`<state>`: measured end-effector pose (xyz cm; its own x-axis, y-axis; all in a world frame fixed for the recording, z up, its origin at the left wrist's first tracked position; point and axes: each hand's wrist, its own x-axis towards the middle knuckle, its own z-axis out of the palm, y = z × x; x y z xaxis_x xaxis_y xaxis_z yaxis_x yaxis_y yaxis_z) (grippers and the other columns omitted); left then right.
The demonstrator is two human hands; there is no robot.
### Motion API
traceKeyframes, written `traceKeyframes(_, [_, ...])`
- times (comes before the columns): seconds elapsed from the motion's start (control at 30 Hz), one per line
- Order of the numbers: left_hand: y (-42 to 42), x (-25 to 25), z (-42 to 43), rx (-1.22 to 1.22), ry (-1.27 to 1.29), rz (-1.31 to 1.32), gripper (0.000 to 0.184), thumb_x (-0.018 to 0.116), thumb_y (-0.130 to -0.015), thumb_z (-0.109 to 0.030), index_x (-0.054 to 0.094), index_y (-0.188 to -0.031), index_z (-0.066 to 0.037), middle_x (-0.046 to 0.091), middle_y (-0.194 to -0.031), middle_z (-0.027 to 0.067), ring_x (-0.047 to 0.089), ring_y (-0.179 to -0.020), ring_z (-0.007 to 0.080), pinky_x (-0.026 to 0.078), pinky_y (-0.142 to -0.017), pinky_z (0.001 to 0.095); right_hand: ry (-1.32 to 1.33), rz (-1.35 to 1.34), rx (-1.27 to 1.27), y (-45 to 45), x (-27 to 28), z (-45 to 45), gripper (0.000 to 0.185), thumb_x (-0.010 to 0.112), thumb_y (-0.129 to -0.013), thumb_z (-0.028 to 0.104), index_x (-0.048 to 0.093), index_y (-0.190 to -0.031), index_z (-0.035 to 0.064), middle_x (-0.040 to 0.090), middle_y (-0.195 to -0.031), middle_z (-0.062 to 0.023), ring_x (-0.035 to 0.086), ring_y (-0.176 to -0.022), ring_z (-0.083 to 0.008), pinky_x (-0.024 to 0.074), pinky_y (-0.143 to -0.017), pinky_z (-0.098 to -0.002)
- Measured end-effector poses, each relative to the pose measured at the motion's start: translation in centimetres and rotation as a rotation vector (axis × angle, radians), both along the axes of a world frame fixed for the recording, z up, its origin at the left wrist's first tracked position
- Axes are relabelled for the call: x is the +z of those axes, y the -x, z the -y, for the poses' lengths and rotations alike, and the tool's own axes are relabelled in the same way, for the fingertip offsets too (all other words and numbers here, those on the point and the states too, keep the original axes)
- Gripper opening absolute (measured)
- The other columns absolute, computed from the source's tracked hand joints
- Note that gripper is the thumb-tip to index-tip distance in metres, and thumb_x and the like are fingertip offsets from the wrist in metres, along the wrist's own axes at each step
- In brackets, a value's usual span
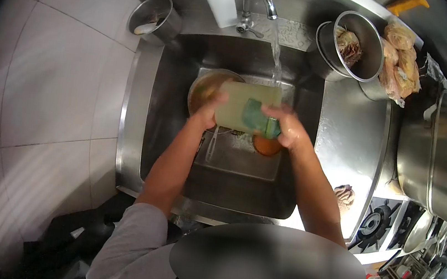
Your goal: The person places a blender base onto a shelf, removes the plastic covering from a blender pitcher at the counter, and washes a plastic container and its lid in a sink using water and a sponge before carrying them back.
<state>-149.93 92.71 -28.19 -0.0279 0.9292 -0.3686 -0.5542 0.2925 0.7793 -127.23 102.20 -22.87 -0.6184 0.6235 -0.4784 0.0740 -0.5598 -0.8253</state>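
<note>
A pale yellow-green rectangular plastic piece (233, 104) is held over the sink; whether it is a tub or a flat board I cannot tell. My left hand (208, 111) is closed on its left edge. At the right edge, my right hand (287, 128) grips it, slightly blurred. A green patch (254, 115), perhaps a scouring pad, shows by the right fingers. Water runs from the faucet (260, 2) just behind the plastic piece. Beneath lie a round bowl (199, 89), partly hidden, an orange-brown round dish (267, 146) and a light-coloured handle (211, 146).
The steel sink (239, 194) surrounds my hands. Along its back stand a metal pot (174, 22), a white pump bottle (221, 2) and stacked steel pots (376, 58). Plastic bags (404, 55), a crumpled cloth (344, 198), a large pot (433, 159) and a gas burner (374, 222) are at right.
</note>
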Motion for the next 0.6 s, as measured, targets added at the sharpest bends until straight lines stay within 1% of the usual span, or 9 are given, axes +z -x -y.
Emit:
traceKeyframes(0.07, [-1.3,2.2,0.5,-0.032,-0.183,-0.218,0.090,0.072,-0.076,-0.042,0.027,-0.148,-0.011,0.039,-0.143,0.0112,0.036,-0.133,0.0278,0.031,-0.108,0.0421,0.538,-0.208,-0.196,-0.6,1.2,-2.6,0.046,0.071,-0.082,0.022,0.056,-0.119,-0.0015,0.064,-0.111,-0.0158,0.064,-0.092,-0.0298,0.0526,-0.079,-0.0349])
traceKeyframes(0.13, [-2.2,4.5,0.3,-0.073,-0.405,-0.825,0.101,0.076,-0.071,-0.037,0.018,-0.151,-0.013,0.033,-0.146,0.0110,0.031,-0.135,0.0265,0.029,-0.110,0.0421,0.341,-0.244,-0.172,-0.8,1.6,-3.6,0.051,0.073,-0.082,0.024,0.054,-0.120,-0.0034,0.062,-0.115,-0.0174,0.064,-0.091,-0.0259,0.0530,-0.074,-0.0337])
traceKeyframes(0.2, [-2.5,2.2,0.2,-0.003,-0.430,-0.860,0.100,0.073,-0.073,-0.049,0.021,-0.150,-0.014,0.032,-0.148,0.0111,0.031,-0.136,0.0290,0.028,-0.110,0.0432,-0.120,0.086,-0.252,-0.3,1.8,-4.2,0.049,0.075,-0.082,0.025,0.057,-0.118,-0.0028,0.064,-0.112,-0.0175,0.063,-0.087,-0.0232,0.0524,-0.073,-0.0338])
traceKeyframes(0.27, [-2.7,-0.1,0.1,0.075,0.069,-0.050,0.092,0.066,-0.076,-0.061,0.031,-0.146,-0.012,0.046,-0.137,0.0103,0.043,-0.126,0.0293,0.041,-0.100,0.0462,-0.309,0.191,-0.387,0.4,0.8,-2.9,0.041,0.073,-0.084,0.025,0.062,-0.109,-0.0052,0.067,-0.099,-0.0198,0.063,-0.082,-0.0194,0.0514,-0.071,-0.0332])
traceKeyframes(0.33, [-3.8,2.1,-0.3,0.072,0.148,0.165,0.089,0.063,-0.078,-0.063,0.032,-0.145,-0.012,0.047,-0.136,0.0105,0.044,-0.125,0.0288,0.043,-0.097,0.0463,-0.744,0.558,-0.210,0.3,2.0,-1.3,0.039,0.071,-0.086,0.029,0.064,-0.101,-0.0076,0.068,-0.088,-0.0219,0.064,-0.081,-0.0178,0.0507,-0.074,-0.0329])
traceKeyframes(0.43, [-2.4,-0.2,-1.3,0.105,0.164,0.315,0.091,0.063,-0.078,-0.063,0.029,-0.147,-0.014,0.044,-0.140,0.0111,0.042,-0.128,0.0288,0.039,-0.101,0.0443,-0.751,0.316,-0.101,0.0,1.0,0.1,0.042,0.065,-0.090,0.034,0.065,-0.096,-0.0075,0.069,-0.089,-0.0223,0.067,-0.086,-0.0209,0.0499,-0.078,-0.0334])
traceKeyframes(0.5, [-1.6,-0.7,-1.3,0.149,0.105,0.260,0.097,0.065,-0.076,-0.061,0.023,-0.150,-0.015,0.040,-0.144,0.0116,0.039,-0.131,0.0293,0.034,-0.106,0.0424,-0.568,0.357,0.195,-0.7,0.0,-0.6,0.043,0.063,-0.090,0.037,0.066,-0.104,-0.0037,0.069,-0.098,-0.0190,0.066,-0.095,-0.0270,0.0503,-0.082,-0.0360])
traceKeyframes(0.53, [-1.1,-0.7,-1.2,0.074,-0.083,-0.057,0.099,0.070,-0.074,-0.054,0.022,-0.151,-0.015,0.039,-0.144,0.0121,0.039,-0.131,0.0285,0.034,-0.106,0.0416,-0.567,0.360,0.197,-1.0,-0.3,-1.2,0.043,0.063,-0.090,0.037,0.066,-0.104,-0.0037,0.069,-0.098,-0.0190,0.066,-0.095,-0.0270,0.0503,-0.082,-0.0360])
traceKeyframes(0.6, [-1.1,1.4,-1.5,-0.003,-0.279,-0.380,0.101,0.074,-0.072,-0.046,0.021,-0.151,-0.014,0.039,-0.144,0.0125,0.039,-0.131,0.0278,0.035,-0.106,0.0408,0.253,0.013,-0.039,-1.1,0.4,-2.6,0.041,0.067,-0.087,0.036,0.066,-0.108,0.0008,0.069,-0.103,-0.0147,0.065,-0.098,-0.0268,0.0501,-0.084,-0.0364])
